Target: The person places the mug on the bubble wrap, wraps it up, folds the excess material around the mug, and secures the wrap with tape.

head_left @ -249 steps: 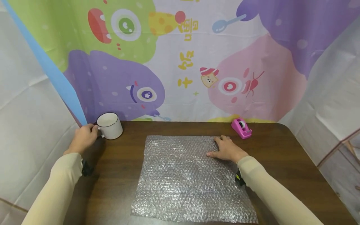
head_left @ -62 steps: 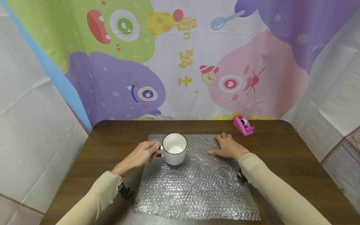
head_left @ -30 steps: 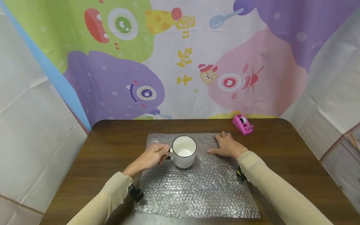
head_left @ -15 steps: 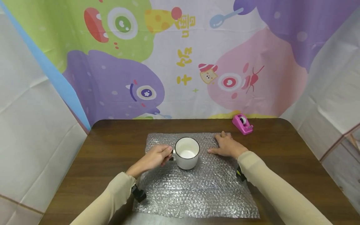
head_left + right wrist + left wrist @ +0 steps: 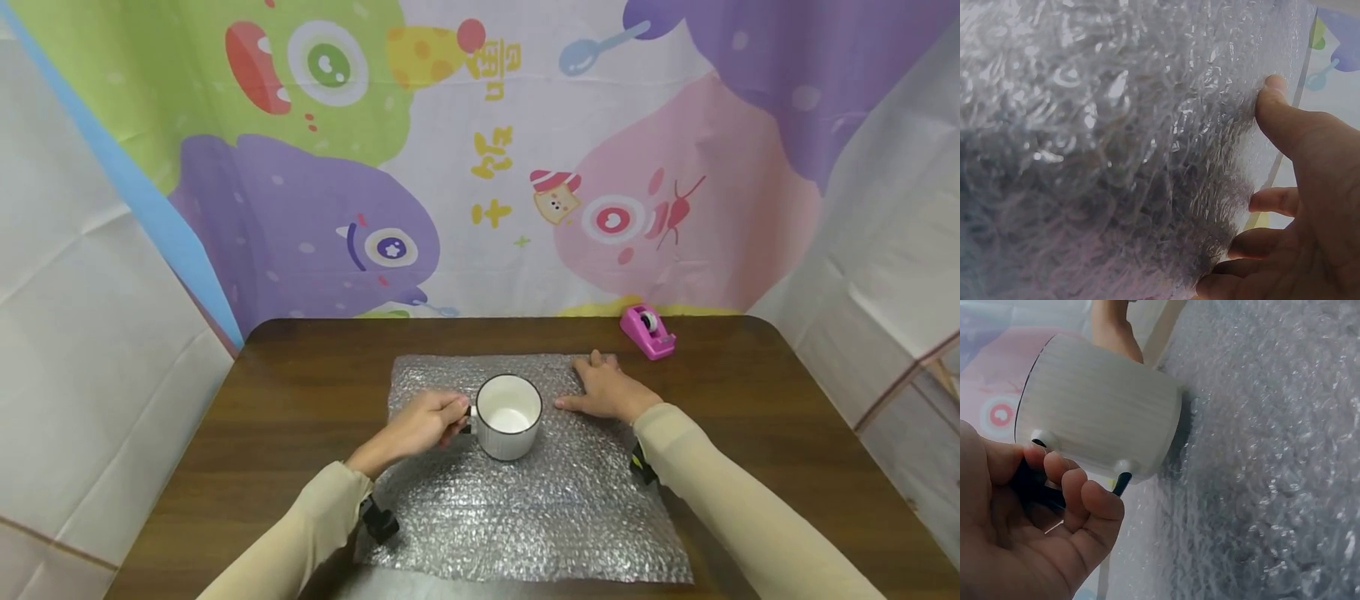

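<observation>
A white mug with a dark rim stands upright over the sheet of clear bubble wrap, right of the sheet's back left corner. My left hand grips the mug by its black handle, fingers curled round it in the left wrist view. The mug's base is right at the wrap, with a shadow beside it. My right hand rests on the back right part of the wrap, its fingers spread. In the right wrist view the thumb and fingertips touch the bubbly surface.
A pink tape dispenser stands at the back right of the brown wooden table. Behind the table hangs a cartoon-printed curtain, with pale tiled sheeting at the sides.
My left hand has carried the mug from the table's back left corner over to the bubble wrap. Lately both shift slightly right and nearer me. My right hand stays put.
</observation>
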The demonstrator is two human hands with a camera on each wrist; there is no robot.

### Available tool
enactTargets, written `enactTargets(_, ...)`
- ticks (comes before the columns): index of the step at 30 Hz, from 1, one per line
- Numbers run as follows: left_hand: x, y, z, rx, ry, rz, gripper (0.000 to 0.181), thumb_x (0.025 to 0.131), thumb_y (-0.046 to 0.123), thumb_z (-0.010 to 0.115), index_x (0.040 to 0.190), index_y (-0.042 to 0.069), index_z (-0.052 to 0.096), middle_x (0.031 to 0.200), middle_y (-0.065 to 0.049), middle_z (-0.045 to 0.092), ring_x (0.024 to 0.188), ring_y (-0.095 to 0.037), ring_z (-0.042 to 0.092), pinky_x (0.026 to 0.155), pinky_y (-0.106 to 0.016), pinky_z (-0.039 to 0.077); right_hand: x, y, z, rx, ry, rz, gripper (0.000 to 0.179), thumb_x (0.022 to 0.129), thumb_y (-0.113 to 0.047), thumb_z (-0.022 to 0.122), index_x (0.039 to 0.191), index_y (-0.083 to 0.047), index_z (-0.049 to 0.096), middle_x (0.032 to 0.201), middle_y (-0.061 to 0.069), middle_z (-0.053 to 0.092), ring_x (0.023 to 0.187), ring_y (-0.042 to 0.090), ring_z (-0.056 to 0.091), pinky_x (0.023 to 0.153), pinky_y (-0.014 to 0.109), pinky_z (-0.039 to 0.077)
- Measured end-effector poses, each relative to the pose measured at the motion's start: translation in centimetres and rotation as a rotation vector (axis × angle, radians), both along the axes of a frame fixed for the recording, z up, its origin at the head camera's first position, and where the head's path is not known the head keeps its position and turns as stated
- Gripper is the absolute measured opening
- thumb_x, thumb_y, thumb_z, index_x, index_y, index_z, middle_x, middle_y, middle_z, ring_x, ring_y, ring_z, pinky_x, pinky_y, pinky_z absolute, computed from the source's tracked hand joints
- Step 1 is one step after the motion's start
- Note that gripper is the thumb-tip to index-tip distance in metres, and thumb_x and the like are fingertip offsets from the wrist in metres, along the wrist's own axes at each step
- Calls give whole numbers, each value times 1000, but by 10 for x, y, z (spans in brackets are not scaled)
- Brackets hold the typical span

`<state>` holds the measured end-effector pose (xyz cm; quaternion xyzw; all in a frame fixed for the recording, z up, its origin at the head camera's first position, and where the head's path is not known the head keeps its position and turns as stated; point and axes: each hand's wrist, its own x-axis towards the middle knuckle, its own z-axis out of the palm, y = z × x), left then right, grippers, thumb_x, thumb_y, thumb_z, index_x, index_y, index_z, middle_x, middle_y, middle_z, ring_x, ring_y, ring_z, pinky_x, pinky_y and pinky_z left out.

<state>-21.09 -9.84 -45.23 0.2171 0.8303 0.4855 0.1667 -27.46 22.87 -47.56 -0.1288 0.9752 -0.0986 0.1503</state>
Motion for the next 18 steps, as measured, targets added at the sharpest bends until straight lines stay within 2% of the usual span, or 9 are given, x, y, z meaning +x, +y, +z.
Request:
enactTargets(8,1,4,-7,25,-16,-3,40,112,19,40,79,3,56,67,-1,50,57,-14,49,55,-26,44,1,0,2,-6,0,2,93,94,-61,65,154,4,37,159,43,21,146,64,21,111,73,35)
enactTargets(18,1,6,-12,30,3,1,40,111,18,41,78,2,57,65,-1,52,56,-14,51,54,-26,46,1,1,1,-2,4,10,92,95,-60,64,154,4,37,159,44,20,146,65,21,110,74,35)
